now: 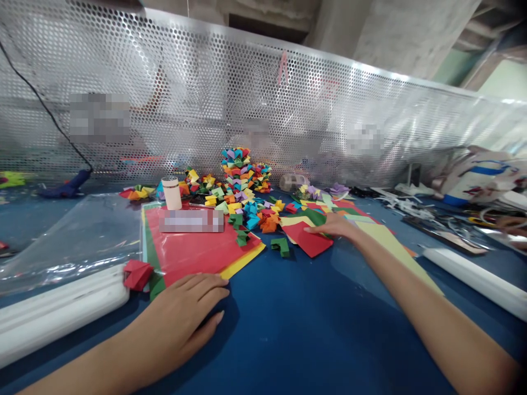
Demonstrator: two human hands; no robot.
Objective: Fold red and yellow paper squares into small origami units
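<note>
In the head view, two bare hands reach over one smooth blue counter (280, 334). The left hand (187, 307) lies palm down at the near corner of one stack of large flat paper (185, 249), red on top; its grip is loose, fingers extended. The right hand (331, 226) is on one small red paper square (313, 242), right of the counter's middle; whether its grip is clamped on the paper I cannot tell. One green folded piece (280, 247) sits just beside the square. Toward the far edge stands one tower (237, 170) of angular folded paper, before one perforated metal panel (206, 82). Two long white bars (61, 315) lie toward the left and right edges.
</note>
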